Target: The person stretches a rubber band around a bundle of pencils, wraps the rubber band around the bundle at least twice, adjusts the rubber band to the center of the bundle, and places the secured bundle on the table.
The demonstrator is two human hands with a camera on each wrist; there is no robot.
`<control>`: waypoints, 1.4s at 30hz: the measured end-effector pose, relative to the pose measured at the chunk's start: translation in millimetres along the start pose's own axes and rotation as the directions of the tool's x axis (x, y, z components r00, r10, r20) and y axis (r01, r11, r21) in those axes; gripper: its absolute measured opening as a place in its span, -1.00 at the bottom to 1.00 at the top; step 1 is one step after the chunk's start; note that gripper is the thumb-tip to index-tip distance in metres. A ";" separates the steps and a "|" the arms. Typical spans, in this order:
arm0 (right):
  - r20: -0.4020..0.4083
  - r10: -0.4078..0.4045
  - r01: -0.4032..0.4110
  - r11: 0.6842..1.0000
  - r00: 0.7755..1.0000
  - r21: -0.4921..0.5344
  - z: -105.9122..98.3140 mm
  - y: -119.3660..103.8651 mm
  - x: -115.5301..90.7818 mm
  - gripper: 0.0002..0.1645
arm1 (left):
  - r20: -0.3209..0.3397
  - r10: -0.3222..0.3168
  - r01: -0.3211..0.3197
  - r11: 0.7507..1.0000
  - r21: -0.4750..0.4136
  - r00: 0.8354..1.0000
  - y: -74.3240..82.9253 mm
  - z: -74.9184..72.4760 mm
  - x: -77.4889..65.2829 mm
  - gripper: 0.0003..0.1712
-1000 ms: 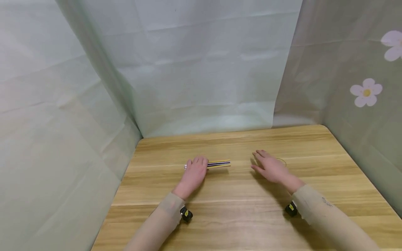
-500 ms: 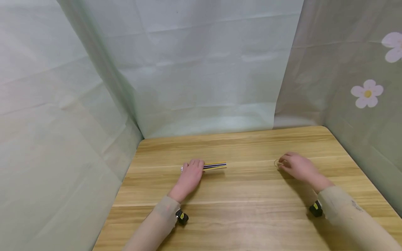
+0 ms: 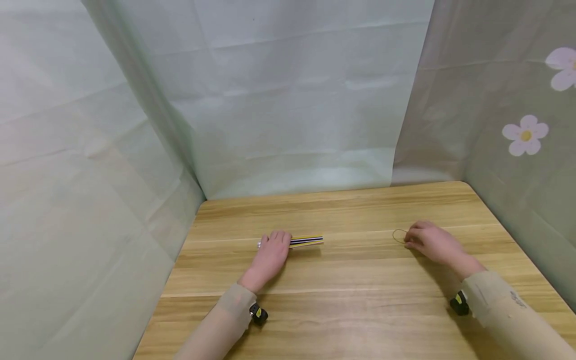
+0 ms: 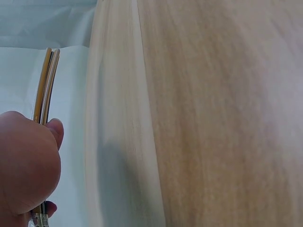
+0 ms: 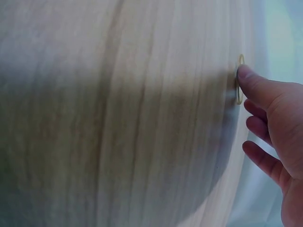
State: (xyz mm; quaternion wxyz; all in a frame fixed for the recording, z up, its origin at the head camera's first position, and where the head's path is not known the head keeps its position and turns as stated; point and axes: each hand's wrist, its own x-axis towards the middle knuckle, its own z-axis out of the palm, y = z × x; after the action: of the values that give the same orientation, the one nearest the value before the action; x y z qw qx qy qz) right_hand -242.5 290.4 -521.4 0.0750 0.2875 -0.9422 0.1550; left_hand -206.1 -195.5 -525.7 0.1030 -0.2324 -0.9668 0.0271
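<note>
My left hand (image 3: 272, 250) grips a small bundle of pencils (image 3: 308, 242), yellow and dark striped, just above the table on the left. Their striped ends point right; a silvery end shows past the fingers on the left. In the left wrist view the pencils (image 4: 45, 87) rise out of the fist, fanned slightly apart. On the right, my right hand (image 3: 434, 242) pinches a thin yellowish rubber band (image 3: 393, 235), whose loop juts out left of the fingertips. The right wrist view has the thumb on the rubber band (image 5: 242, 57), the other fingers loosely bent behind; the index fingertip is hidden.
A wood-grain table (image 3: 351, 295) lies under both hands. Pale hanging cloth (image 3: 292, 100) closes in the back and left, and cloth with flowers (image 3: 525, 135) stands on the right. A small black camera is on each wrist.
My right hand has moved right to the rubber band and now pinches it, with slightly more of the loop showing. The left hand with the pencils has shifted slightly left and nearer.
</note>
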 end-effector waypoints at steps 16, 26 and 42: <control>-0.012 -0.008 0.008 1.000 1.000 -0.017 5.8 2.4 0.8 -0.87 | -0.015 -0.002 0.003 1.000 0.014 1.000 -0.6 1.5 -4.1 -0.84; -0.009 -0.045 0.044 0.998 0.999 -0.052 9.7 3.9 1.1 -0.89 | -0.007 -0.014 0.014 1.000 -0.020 1.000 2.4 2.4 -6.5 -0.80; -0.032 0.060 -0.058 0.997 0.998 0.056 11.7 -4.7 1.0 -0.92 | 0.012 -0.009 0.010 0.998 -0.066 1.000 11.4 0.6 -2.2 -0.82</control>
State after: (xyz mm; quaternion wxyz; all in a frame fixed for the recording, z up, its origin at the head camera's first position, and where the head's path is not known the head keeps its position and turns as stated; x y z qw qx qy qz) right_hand -241.3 282.3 -531.1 0.0782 0.2588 -0.9442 0.1880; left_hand -199.2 -186.4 -527.8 0.0896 -0.2308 -0.9689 -0.0038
